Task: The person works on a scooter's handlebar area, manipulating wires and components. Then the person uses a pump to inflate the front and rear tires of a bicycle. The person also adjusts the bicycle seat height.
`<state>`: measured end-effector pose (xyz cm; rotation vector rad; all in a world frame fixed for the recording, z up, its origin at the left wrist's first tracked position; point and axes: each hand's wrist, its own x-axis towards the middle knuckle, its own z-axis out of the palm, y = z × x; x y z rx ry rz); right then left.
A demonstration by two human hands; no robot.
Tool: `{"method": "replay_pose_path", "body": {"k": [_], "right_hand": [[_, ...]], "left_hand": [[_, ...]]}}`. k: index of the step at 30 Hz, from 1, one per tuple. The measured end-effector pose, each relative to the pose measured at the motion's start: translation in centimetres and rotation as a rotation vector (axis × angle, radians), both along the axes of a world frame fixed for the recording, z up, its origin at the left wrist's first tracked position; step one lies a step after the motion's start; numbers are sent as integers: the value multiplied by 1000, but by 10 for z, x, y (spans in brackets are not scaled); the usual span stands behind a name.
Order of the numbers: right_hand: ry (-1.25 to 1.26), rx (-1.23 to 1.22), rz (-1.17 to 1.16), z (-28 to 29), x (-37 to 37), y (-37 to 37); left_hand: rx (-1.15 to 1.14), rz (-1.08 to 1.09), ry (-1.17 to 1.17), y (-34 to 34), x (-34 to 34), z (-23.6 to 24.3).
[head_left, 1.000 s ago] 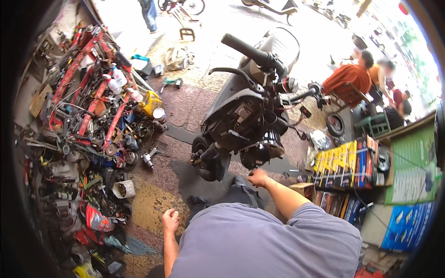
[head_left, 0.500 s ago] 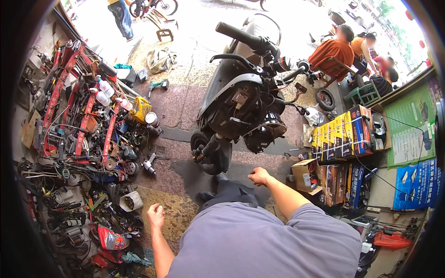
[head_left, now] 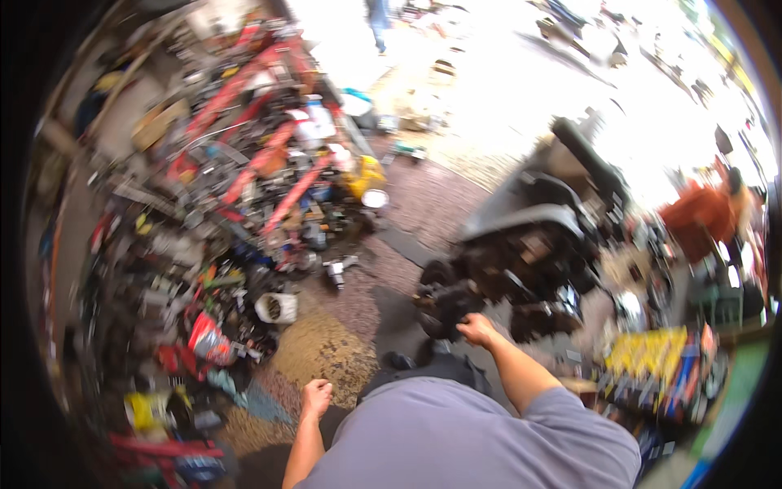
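Observation:
The picture is blurred by motion. My left hand [head_left: 317,396] hangs with curled fingers and nothing visible in it, beside my body and near the cluttered parts. My right hand [head_left: 476,329] is closed in front of me, just below the front wheel [head_left: 440,306] of a dark scooter [head_left: 538,236] with its front bodywork partly off; I cannot make out whether it holds or touches anything. Left of the scooter lies a dense heap of tools, parts, bottles and red racks [head_left: 261,171].
A metal tool [head_left: 336,271] and a white bucket [head_left: 277,308] lie beside the patchy floor path [head_left: 318,359]. Stacked yellow and black boxes [head_left: 643,367] stand at right. Behind them a person in orange [head_left: 696,212] sits among others. Someone's legs [head_left: 377,24] show in the bright street.
The view has swung left, shifting the scooter, boxes and people rightward in the picture and bringing more of the tool heap in. Both my hands remain low, with fingers curled.

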<state>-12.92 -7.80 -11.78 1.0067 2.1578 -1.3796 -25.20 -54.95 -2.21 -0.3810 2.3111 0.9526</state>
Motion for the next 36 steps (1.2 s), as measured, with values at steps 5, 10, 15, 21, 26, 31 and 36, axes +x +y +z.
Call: {"method": "replay_pose_path", "body": {"k": [5, 10, 15, 21, 26, 31, 36], "right_hand": [[-146, -213, -59, -5, -21, 5], [-141, -247, 50, 3, -38, 8], [-167, -241, 50, 7, -48, 8], [-148, -249, -91, 6, -56, 3], [-148, -234, -206, 12, -81, -10], [-125, -280, -321, 27, -120, -35], [-111, -279, -345, 35, -146, -65]], "left_hand": [[-66, 73, 6, -3, 21, -12], [-180, 75, -152, -9, 36, -28], [-168, 5, -106, -16, 25, -36], [-85, -40, -136, -16, -44, -65], [-45, -121, -66, -7, -126, -65], [-36, -113, -118, -16, -203, -49], [-55, -155, -62, -49, -265, -65]]}}
